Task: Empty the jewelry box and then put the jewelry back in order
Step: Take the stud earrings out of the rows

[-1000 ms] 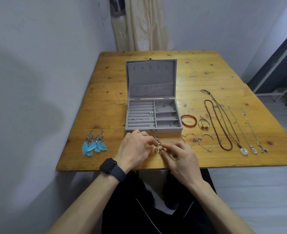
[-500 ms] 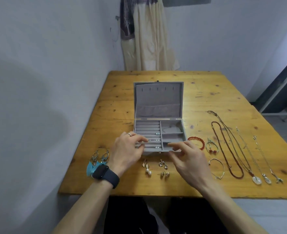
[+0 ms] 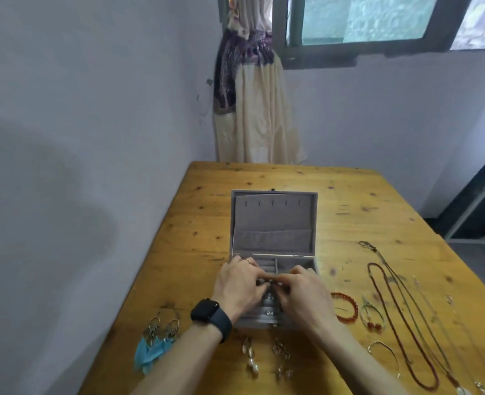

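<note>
An open grey jewelry box (image 3: 272, 223) stands mid-table, lid upright. My left hand (image 3: 240, 286) and my right hand (image 3: 304, 295) are over the ring-roll section, fingertips meeting and pinching a small item I cannot make out. Small studs (image 3: 269, 312) sit in the rolls nearer me. In front of the box lie pearl drop earrings (image 3: 250, 357) and small metal earrings (image 3: 282, 357). Blue feather earrings (image 3: 157, 343) are at the left. A red bead bracelet (image 3: 346, 306), thin bangles (image 3: 384, 352) and several necklaces (image 3: 401, 317) lie at the right.
The wooden table (image 3: 278, 178) meets a wall on its left and far side. A tied curtain (image 3: 252, 104) hangs behind it under a window (image 3: 364, 21). A dark door frame (image 3: 480, 201) stands at the right.
Both hands left the earrings on the table in front of the box and moved up over the box's ring rolls. The camera tilted upward, showing the window.
</note>
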Tool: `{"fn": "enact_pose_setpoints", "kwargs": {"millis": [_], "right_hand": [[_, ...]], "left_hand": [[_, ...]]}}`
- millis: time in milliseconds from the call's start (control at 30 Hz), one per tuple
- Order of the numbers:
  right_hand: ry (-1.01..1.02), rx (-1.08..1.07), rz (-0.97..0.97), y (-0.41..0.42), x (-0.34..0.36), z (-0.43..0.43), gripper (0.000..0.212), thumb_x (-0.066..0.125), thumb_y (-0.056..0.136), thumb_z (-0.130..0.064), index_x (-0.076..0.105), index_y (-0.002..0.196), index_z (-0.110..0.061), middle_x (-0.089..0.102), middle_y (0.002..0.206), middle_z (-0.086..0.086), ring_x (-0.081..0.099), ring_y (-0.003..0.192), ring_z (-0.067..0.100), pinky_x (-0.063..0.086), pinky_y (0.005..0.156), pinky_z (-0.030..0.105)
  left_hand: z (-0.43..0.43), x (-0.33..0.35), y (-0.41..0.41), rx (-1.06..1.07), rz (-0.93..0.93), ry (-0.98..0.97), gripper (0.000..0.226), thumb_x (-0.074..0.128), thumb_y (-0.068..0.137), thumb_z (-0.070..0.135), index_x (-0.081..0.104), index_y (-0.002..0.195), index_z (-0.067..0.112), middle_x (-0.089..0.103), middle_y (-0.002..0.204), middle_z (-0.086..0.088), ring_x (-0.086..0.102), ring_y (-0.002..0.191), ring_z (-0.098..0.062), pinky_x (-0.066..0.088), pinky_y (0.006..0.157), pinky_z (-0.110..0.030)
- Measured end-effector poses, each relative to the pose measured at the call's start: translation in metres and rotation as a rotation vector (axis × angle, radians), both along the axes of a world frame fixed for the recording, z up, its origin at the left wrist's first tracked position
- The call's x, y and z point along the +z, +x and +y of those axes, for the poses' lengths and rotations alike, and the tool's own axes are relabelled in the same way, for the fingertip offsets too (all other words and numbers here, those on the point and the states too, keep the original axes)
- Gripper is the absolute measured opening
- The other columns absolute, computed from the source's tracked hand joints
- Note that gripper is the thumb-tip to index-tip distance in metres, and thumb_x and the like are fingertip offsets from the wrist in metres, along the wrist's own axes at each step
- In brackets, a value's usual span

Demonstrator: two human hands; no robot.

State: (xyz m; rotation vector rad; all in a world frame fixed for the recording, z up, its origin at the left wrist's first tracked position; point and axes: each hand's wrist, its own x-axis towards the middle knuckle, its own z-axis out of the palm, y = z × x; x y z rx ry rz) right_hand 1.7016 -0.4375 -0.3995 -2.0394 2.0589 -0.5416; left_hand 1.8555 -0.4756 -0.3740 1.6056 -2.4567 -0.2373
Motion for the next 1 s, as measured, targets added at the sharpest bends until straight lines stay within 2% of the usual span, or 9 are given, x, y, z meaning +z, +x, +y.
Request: {"fn": "enact_pose_setpoints", "kwargs": {"millis": [167, 333, 467, 667, 833, 1000], "right_hand": [[0.004, 0.006, 0.01, 0.001, -0.006, -0.004, 0.03, 0.049, 0.098, -0.043, 0.073, 0.112, -0.032, 0.057, 0.101, -0.007, 0.048, 0.096, 0.015, 0.047, 0.078, 0.03], [-0.005, -0.012, -0.078, 0.003, -0.01, -0.006, 0.023, 0.055, 0.096, -0.041, 0.07, 0.109, -0.03, 0.055, 0.102, -0.007, 0.05, 0.096, 0.013, 0.051, 0.08, 0.03], [0.001, -0.012, -0.089, 0.002, -0.009, -0.009, 0.019, 0.058, 0.094, -0.04, 0.069, 0.105, -0.028, 0.053, 0.099, -0.008, 0.051, 0.095, 0.013, 0.047, 0.079, 0.028], [0.004, 0.003, -0.124, -0.001, -0.009, -0.011, 0.016, 0.062, 0.093, -0.04, 0.071, 0.102, -0.03, 0.057, 0.099, -0.008, 0.055, 0.096, 0.014, 0.05, 0.08, 0.03], [-0.012, -0.012, -0.123, 0.0, -0.008, -0.009, 0.014, 0.063, 0.092, -0.037, 0.073, 0.099, -0.03, 0.06, 0.096, -0.01, 0.057, 0.093, 0.013, 0.053, 0.077, 0.033], [0.025, -0.018, -0.117, 0.004, -0.004, -0.012, 0.011, 0.064, 0.091, -0.036, 0.072, 0.095, -0.029, 0.064, 0.097, -0.009, 0.061, 0.088, 0.012, 0.058, 0.078, 0.036]], "left_hand": [[-0.006, -0.004, -0.001, -0.016, -0.017, 0.025, 0.028, 0.054, 0.096, 0.049, 0.07, 0.117, 0.042, 0.064, 0.118, 0.011, 0.05, 0.108, -0.017, 0.044, 0.09, -0.033], [-0.006, -0.006, -0.003, -0.013, 0.007, 0.005, 0.028, 0.056, 0.096, 0.047, 0.072, 0.116, 0.035, 0.065, 0.118, 0.007, 0.051, 0.108, -0.018, 0.046, 0.09, -0.035], [-0.007, -0.007, -0.001, 0.001, 0.025, 0.005, 0.025, 0.062, 0.092, 0.048, 0.074, 0.107, 0.033, 0.067, 0.11, 0.007, 0.054, 0.105, -0.017, 0.047, 0.086, -0.034], [-0.006, -0.007, 0.022, 0.095, 0.186, 0.103, 0.015, 0.072, 0.084, 0.046, 0.076, 0.085, 0.032, 0.069, 0.094, 0.016, 0.061, 0.092, -0.006, 0.052, 0.081, -0.031], [0.005, 0.0, 0.047, 0.137, 0.345, 0.152, 0.01, 0.074, 0.084, 0.043, 0.076, 0.086, 0.033, 0.066, 0.088, 0.019, 0.058, 0.083, 0.0, 0.052, 0.072, -0.024], [0.028, 0.0, 0.07, 0.19, 0.466, 0.157, 0.01, 0.075, 0.084, 0.04, 0.077, 0.089, 0.031, 0.067, 0.09, 0.018, 0.057, 0.085, -0.001, 0.048, 0.07, -0.021]]}}
